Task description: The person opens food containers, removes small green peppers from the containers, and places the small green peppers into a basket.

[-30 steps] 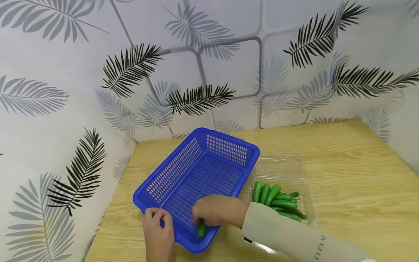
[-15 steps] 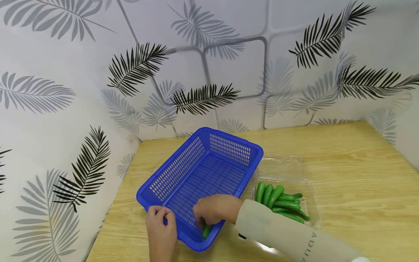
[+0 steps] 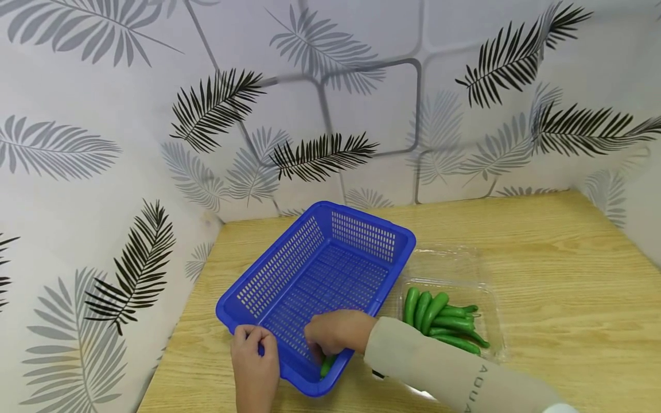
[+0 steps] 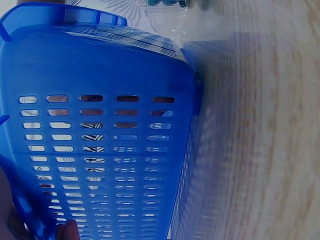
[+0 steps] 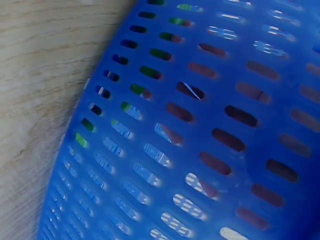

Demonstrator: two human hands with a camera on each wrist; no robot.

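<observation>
A blue plastic basket [image 3: 310,287] with slotted walls stands at an angle on the table. My left hand [image 3: 255,364] grips its near left rim, fingers curled over the edge. In the head view, my right hand [image 3: 338,332] reaches over the right rim into the near corner. Its curled fingers hold a green chili pepper [image 3: 327,366] low inside, largely hidden by the hand. Through the slots in the right wrist view, bits of the pepper [image 5: 150,71] show green beside the fingers. The left wrist view faces the basket's outer wall [image 4: 100,65].
To the basket's right lies an opened clear plastic box [image 3: 490,315] holding several green chili peppers [image 3: 449,324]. My right forearm crosses close by its near side. The wooden table [image 3: 568,287] meets a leaf-patterned wall [image 3: 372,86] at the back and left.
The head view has shifted slightly. My right sleeve has moved a little to the left, while the hand stays low in the basket corner with the pepper. The left hand keeps its grip.
</observation>
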